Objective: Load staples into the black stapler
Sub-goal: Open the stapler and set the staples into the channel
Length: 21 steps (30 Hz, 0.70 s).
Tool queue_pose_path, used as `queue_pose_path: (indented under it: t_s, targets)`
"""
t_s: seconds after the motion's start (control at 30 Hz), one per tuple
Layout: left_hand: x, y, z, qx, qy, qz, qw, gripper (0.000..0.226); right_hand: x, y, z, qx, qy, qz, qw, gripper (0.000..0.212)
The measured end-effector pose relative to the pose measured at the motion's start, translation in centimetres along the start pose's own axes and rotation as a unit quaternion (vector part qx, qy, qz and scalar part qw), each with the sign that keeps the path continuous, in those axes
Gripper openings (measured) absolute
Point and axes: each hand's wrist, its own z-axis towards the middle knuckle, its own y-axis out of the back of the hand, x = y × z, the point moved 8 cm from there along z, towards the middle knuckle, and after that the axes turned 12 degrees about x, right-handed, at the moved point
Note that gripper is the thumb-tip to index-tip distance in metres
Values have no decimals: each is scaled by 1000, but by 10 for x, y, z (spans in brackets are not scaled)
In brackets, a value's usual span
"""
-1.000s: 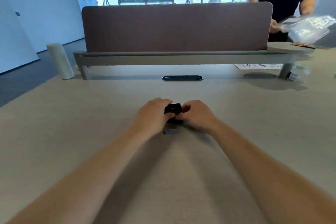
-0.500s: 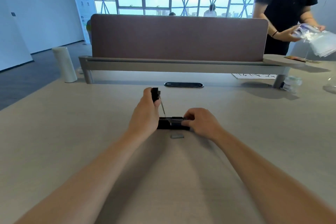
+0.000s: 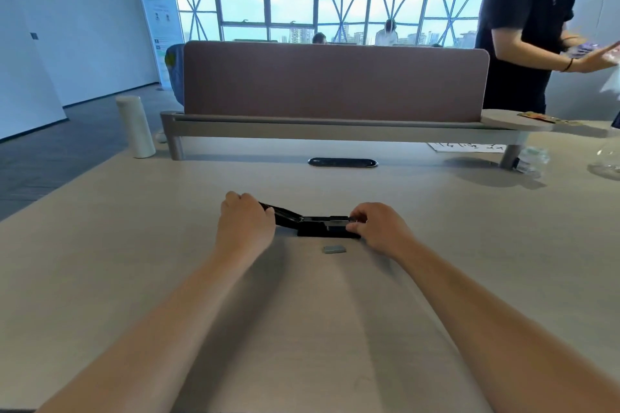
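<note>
Black stapler point(image 3: 315, 223) hinged fully open, flat on the matte wood-grain table point(image 3: 134, 261).
Left hand point(image 3: 244, 225) clamps the lid, right hand point(image 3: 377, 228) pinches the metal rail; small grey rectangular staple strip point(image 3: 334, 249) lies just in front.

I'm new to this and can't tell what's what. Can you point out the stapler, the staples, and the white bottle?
black stapler point(image 3: 330, 232): head view, on its base.
staples point(image 3: 334, 249): head view, middle of the grey strip on the desk.
white bottle point(image 3: 135, 127): head view, middle of its body.
</note>
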Motion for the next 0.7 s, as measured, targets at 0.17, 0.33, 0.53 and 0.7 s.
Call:
queue_pose_path:
  t_s: [0.17, 0.33, 0.53, 0.7]
  targets:
    - [-25, 6, -12, -54, -94, 13, 994, 39, -3, 3, -10, -20, -24, 15, 999, 40]
    - [-64, -13, -30, 20, -204, -16, 979, 15, 13, -2, -22, 21, 24, -25, 999, 14]
    - [-70, -54, -36, 133, -221, 28, 966, 27, 25, -20, -26, 62, 50, -52, 995, 19]
    - [-74, -57, -36, 134, -234, 29, 963, 25, 27, -19, -27, 50, 66, -47, 995, 10]
